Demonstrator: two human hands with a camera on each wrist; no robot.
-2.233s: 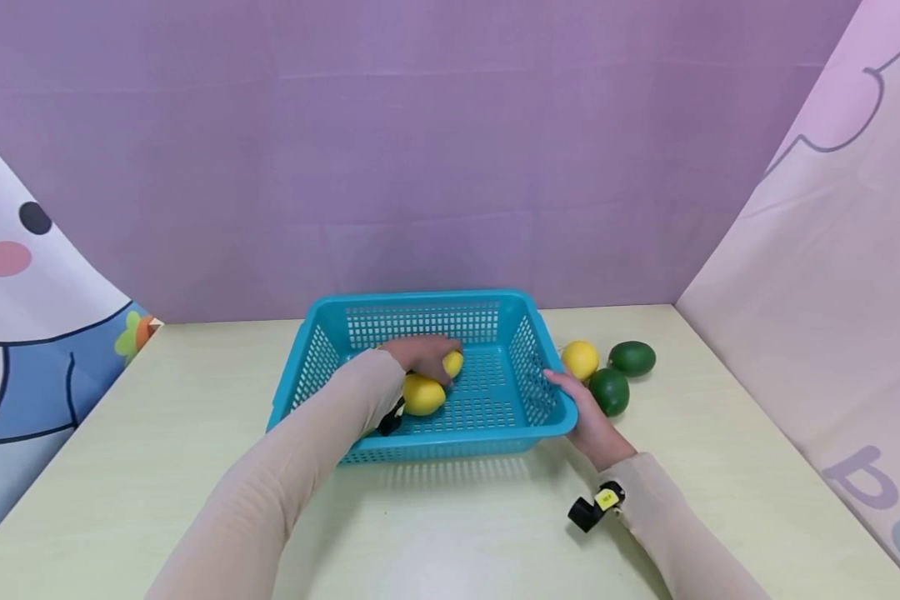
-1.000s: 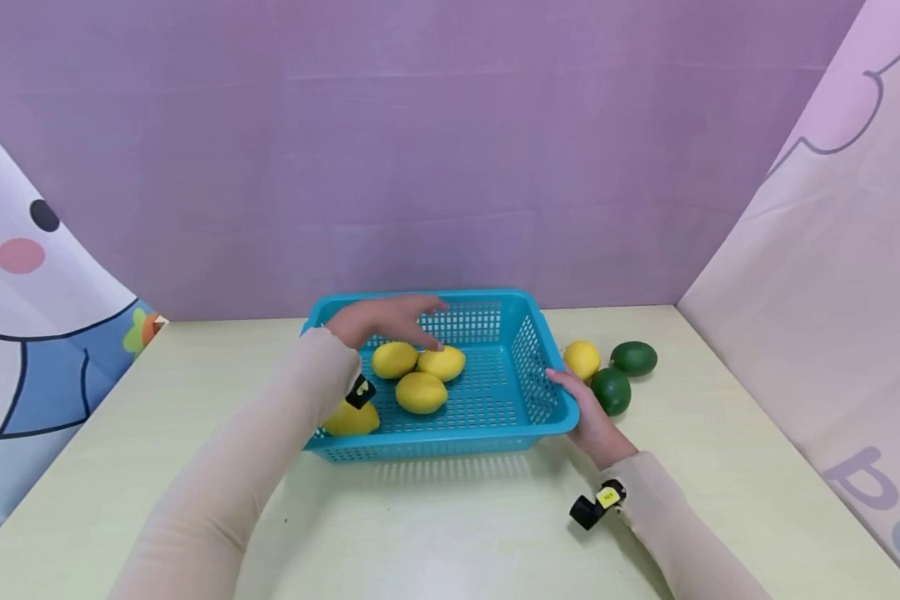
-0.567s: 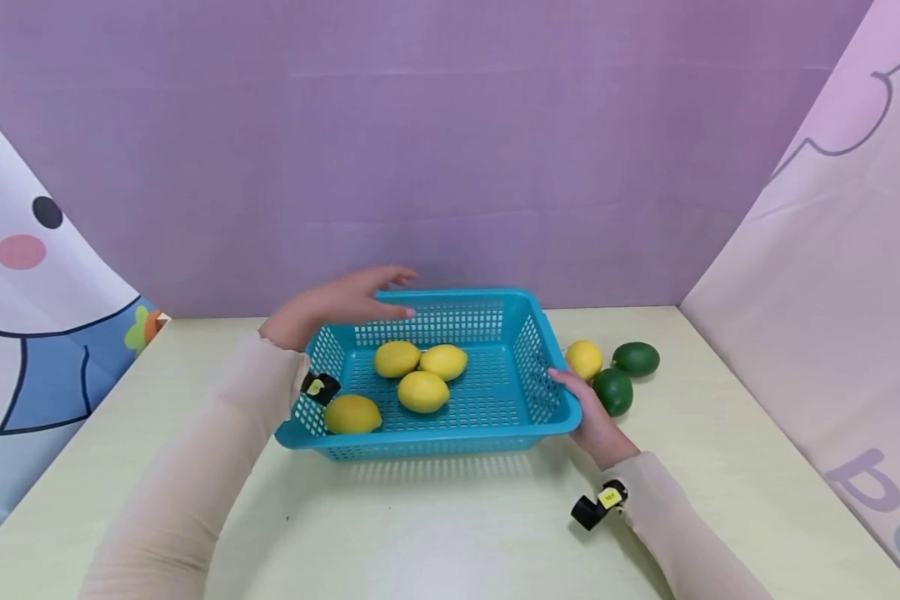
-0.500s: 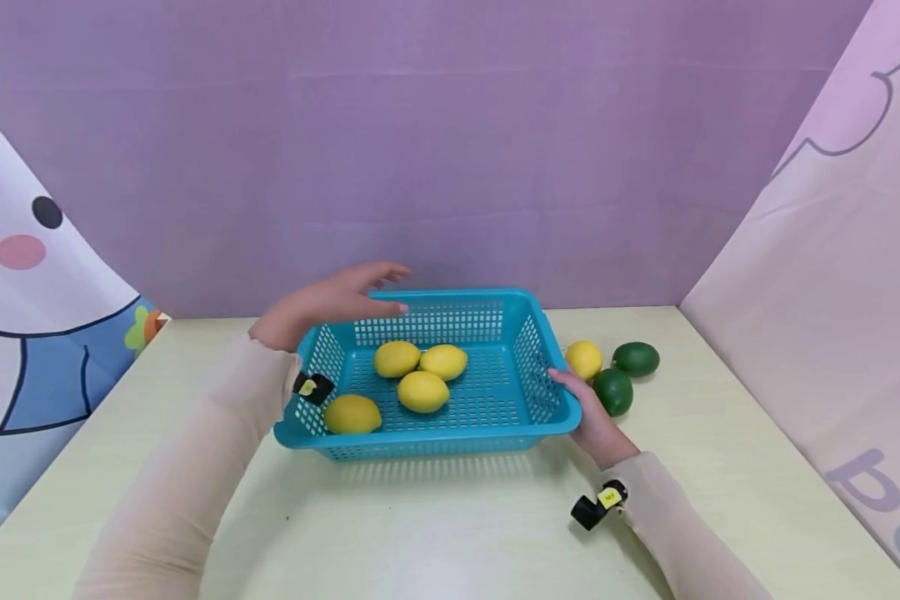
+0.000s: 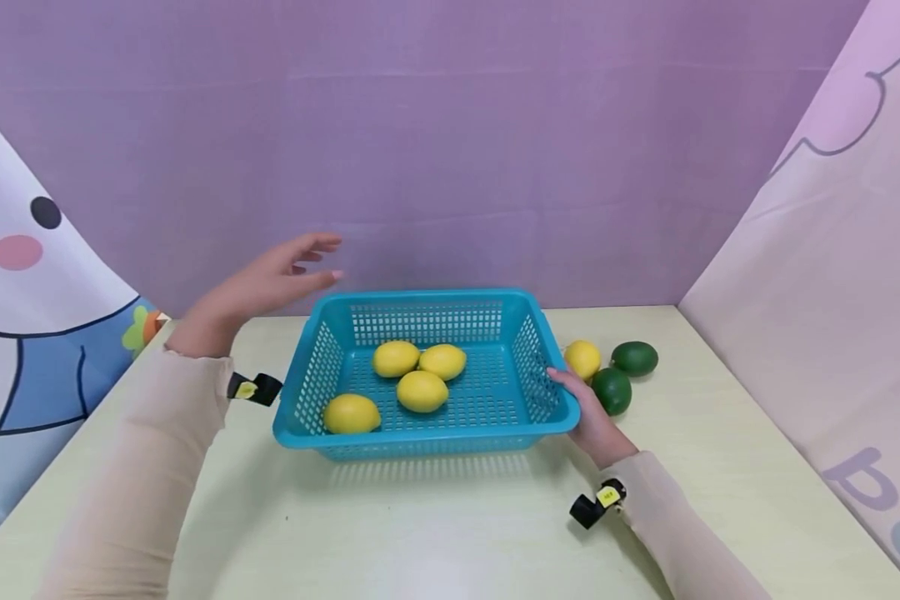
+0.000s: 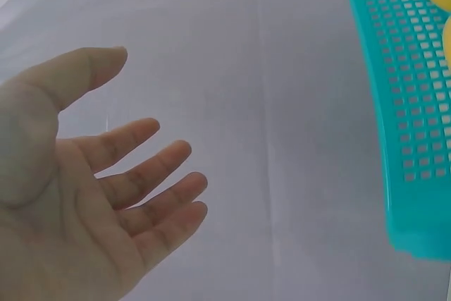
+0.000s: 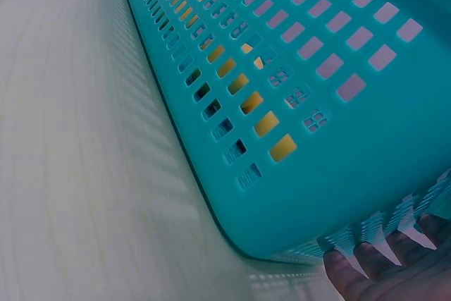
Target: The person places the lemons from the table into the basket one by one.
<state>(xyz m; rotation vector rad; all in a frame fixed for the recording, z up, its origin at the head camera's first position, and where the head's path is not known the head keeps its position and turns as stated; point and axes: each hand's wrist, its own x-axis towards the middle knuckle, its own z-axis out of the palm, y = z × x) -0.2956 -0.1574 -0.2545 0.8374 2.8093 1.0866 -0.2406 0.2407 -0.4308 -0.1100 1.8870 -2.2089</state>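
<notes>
Four lemons [image 5: 422,392] in blue basket [image 5: 450,439], centre of frame. Your right hand [image 5: 591,422] grips basket at right, probably steadying it; wrap partly hidden. Your left hand [image 5: 262,283], fingers spread, empty, mid-left.

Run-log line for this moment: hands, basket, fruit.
left hand: open, empty | right hand: gripping blue basket | inside: four lemons | outside: one lemon, two green fruits

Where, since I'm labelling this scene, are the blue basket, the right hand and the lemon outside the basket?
Blue basket [image 5: 435,441], head view: middle of its front rim.
Right hand [image 5: 588,421], head view: middle of the hand.
Lemon outside the basket [image 5: 582,359], head view: middle of its visible side.
</notes>
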